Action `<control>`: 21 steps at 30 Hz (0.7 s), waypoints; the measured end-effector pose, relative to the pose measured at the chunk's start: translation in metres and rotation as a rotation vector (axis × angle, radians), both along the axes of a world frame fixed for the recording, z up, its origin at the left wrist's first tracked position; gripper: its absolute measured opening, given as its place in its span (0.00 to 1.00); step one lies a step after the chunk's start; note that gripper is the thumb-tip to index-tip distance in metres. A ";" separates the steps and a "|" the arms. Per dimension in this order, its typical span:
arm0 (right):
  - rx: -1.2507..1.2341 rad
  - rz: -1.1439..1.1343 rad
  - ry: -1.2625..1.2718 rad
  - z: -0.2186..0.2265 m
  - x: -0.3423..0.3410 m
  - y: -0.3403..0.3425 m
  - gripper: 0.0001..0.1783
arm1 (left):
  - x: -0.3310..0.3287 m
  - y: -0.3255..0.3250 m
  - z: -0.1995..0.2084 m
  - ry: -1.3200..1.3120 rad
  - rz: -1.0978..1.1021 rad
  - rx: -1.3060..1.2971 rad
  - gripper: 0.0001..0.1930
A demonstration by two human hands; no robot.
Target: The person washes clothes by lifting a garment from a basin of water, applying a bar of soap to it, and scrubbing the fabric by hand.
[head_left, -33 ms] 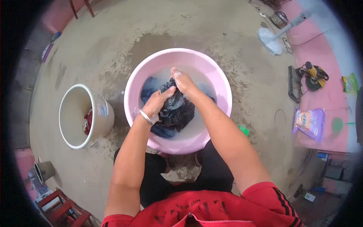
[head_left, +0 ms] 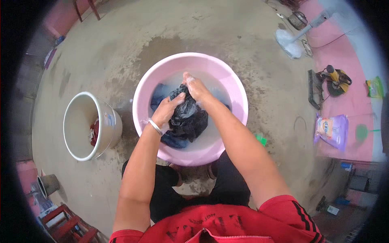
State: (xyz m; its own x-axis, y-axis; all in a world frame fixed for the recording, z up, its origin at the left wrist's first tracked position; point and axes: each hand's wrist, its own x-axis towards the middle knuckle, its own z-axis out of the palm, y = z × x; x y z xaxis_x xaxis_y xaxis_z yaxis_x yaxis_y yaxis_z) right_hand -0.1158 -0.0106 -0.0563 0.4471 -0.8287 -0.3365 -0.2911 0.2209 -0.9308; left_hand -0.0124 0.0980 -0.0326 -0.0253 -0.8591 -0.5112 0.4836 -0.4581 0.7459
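Observation:
A pink basin [head_left: 239, 113] of cloudy water stands on the floor between my feet. In it, a wet black cloth garment [head_left: 189, 123] is bunched up, its upper end gripped by both hands. My left hand [head_left: 167, 110], with a pale bangle at the wrist, closes on the garment's left side, thumb on top. My right hand [head_left: 194, 87] is closed round the top of the bunch, with suds on its skin. Dark blue cloth [head_left: 159, 94] lies in the water beside and under the black one. What kind of garment the black cloth is, I cannot tell.
A whitish bucket [head_left: 87, 125] with dark red cloth inside stands left of the basin. Something small and green [head_left: 261, 139] lies to its right. Farther right are a purple bag [head_left: 332, 130], a yellow power tool [head_left: 337, 80] and a white fan [head_left: 289, 43]. A red wooden stool [head_left: 71, 224] stands lower left.

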 end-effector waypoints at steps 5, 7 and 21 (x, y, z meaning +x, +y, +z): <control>0.159 -0.016 -0.167 -0.005 -0.027 -0.017 0.33 | -0.013 -0.013 0.006 0.058 0.008 0.100 0.15; 0.195 -0.010 -0.246 -0.004 -0.036 -0.024 0.34 | -0.010 -0.013 0.009 0.149 0.087 0.127 0.15; 0.431 0.142 -0.618 -0.003 -0.066 -0.030 0.08 | 0.001 -0.022 -0.010 0.102 0.285 -0.176 0.16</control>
